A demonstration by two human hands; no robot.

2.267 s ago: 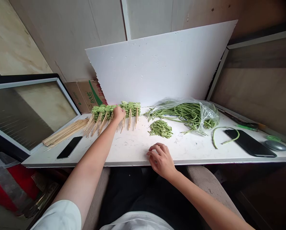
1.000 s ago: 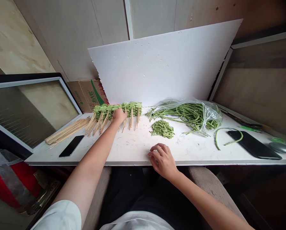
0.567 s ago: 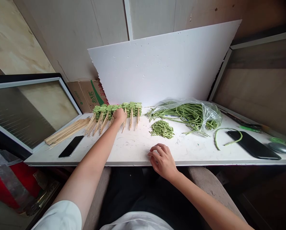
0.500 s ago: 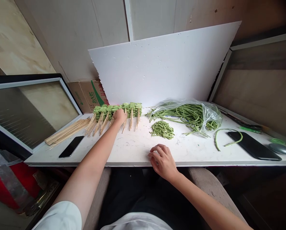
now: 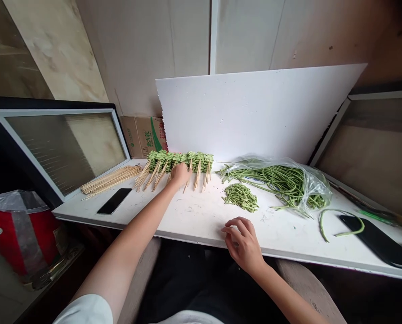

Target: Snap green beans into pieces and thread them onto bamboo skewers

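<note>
A row of green bean skewers [image 5: 201,158] lies stacked at the back of the white table, their bare sticks pointing toward me. My left hand [image 5: 180,174] reaches into the middle of this row with its fingers curled in among the sticks. Its fingertips are hidden, so what it grips cannot be made out. Close to the table's front edge, my right hand [image 5: 242,238] hovers or rests with loosely bent fingers apart and nothing in them. Beyond it lies a small pile of cut green bean pieces [image 5: 240,197].
Long beans [image 5: 277,177] spill from a clear plastic bag [image 5: 317,189]. Loose bamboo sticks [image 5: 109,181] and a phone [image 5: 114,201] lie at left. One long bean [image 5: 323,225] curves by a black device [image 5: 379,240] at right. A white board [image 5: 255,112] stands behind.
My view has swung left, so the table appears farther right and lower. Both hands keep nearly the same places over the table, the left still among the skewer sticks.
</note>
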